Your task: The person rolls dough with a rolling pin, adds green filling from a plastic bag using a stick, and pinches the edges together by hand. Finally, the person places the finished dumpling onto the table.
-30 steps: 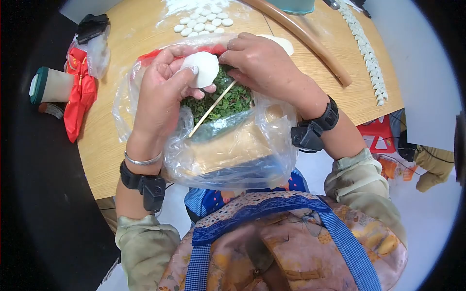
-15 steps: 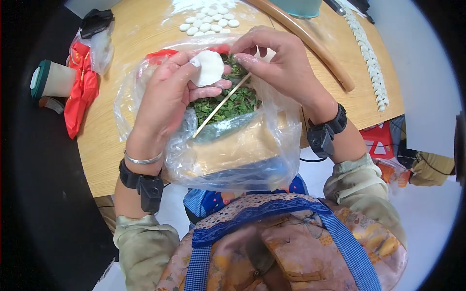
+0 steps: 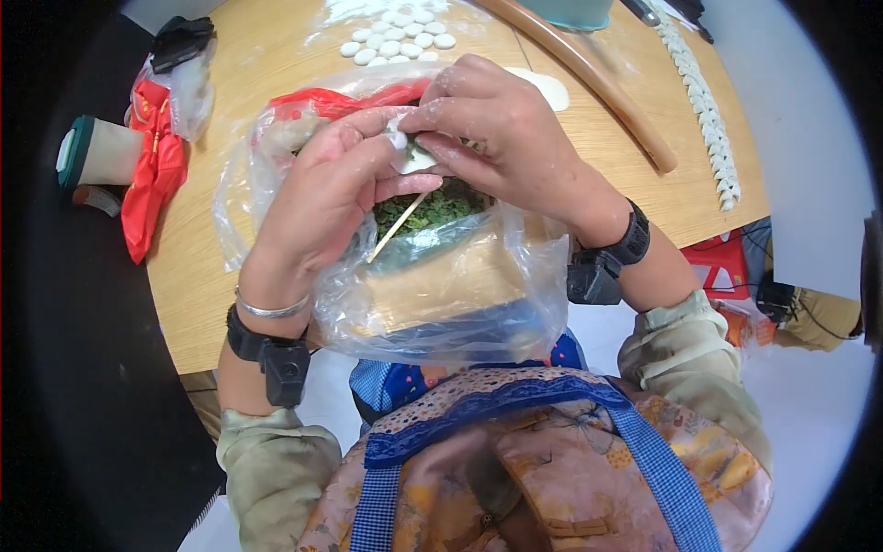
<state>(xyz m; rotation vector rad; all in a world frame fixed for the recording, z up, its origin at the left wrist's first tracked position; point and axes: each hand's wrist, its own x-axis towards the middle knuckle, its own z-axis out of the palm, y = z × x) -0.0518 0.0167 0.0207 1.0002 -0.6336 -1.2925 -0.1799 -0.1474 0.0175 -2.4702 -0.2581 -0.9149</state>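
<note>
A thin white dough wrapper is between my two hands, above a clear plastic bag. My left hand grips it from the left, thumb on top. The fingers of my right hand are pinched at its right side and partly hide it; flour dusts the fingers. Chopped green leaves lie in the open bag just below. A thin wooden stick rests slanted over them, its upper end hidden under my hands.
Small dough discs lie on the floured table's far side. Beyond my right hand is another flat wrapper, beside a long wooden rod. A row of shaped dough pieces lines the right. A red bag and lidded container stand left.
My right hand has moved left onto the wrapper, which was flat in my left hand and now looks folded or bent. The stick's upper part is now covered.
</note>
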